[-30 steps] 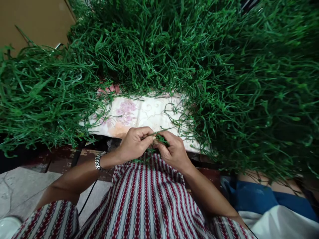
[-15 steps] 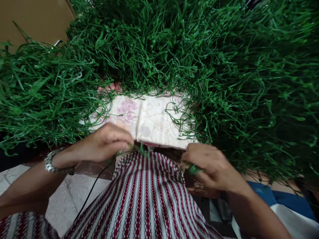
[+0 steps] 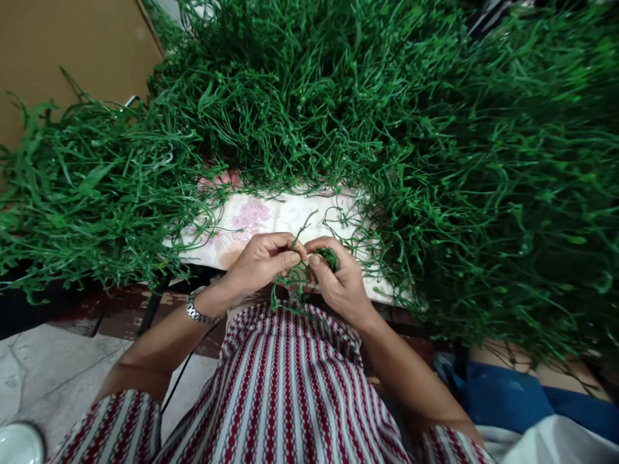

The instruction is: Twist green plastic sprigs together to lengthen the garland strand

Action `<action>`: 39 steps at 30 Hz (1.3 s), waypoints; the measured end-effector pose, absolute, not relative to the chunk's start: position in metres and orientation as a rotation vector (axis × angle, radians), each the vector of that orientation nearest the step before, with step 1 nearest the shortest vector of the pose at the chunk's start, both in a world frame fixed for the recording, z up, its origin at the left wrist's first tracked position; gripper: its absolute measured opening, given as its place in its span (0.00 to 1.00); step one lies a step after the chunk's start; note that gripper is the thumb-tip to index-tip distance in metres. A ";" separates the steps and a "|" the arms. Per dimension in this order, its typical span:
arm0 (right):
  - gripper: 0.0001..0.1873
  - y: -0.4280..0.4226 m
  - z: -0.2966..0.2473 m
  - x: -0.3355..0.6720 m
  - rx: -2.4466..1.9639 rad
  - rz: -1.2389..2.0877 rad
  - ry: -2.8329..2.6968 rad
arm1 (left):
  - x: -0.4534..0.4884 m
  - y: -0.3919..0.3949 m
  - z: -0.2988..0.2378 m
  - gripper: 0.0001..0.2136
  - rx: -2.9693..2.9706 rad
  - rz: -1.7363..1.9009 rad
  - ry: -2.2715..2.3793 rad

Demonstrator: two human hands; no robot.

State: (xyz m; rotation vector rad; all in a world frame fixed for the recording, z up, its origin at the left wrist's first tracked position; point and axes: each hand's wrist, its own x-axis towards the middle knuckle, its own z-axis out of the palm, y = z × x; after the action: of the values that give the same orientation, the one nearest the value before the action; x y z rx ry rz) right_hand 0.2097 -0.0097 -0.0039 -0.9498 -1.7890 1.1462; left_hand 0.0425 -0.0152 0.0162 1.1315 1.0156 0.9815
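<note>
My left hand (image 3: 261, 263) and my right hand (image 3: 344, 283) meet above the near edge of a floral-patterned cloth (image 3: 300, 206). Thumb and forefinger of the left hand pinch a thin green stem (image 3: 304, 224), whose end sticks up past the fingertips. The right hand is closed round a small bunch of green stems (image 3: 331, 258), its thumb and forefinger touching the left fingertips. More green sprigs (image 3: 285, 283) hang below the hands, over my lap. Exactly where the pieces join is hidden by the fingers.
A large heap of green plastic-looking stems (image 3: 309, 109) surrounds the cloth at the back and right, with another pile (image 3: 97, 193) at left. A brown board (image 3: 87, 45) stands back left. Blue fabric (image 3: 507, 393) lies lower right; a white round object (image 3: 20, 443) sits lower left.
My hands were apart at the cloth's near edge, each with green pieces. They have come together over the cloth, fingertips touching. The view has shifted slightly.
</note>
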 end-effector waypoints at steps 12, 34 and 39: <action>0.14 -0.019 -0.009 0.202 -0.988 0.959 -1.880 | 0.053 -0.024 0.002 0.04 1.154 1.183 1.161; 0.03 -0.026 -0.016 0.206 -0.905 0.362 -2.275 | 0.036 -0.028 0.004 0.03 1.112 0.743 1.107; 0.03 -0.026 -0.014 0.208 -0.957 0.426 -2.324 | 0.036 -0.031 0.004 0.05 1.387 0.857 1.159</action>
State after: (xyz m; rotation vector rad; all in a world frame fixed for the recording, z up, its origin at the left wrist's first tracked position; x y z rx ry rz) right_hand 0.2083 -0.0263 -0.0142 -0.9569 -2.3237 0.4260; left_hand 0.0358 -0.0309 0.0037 1.3871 1.1593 0.8573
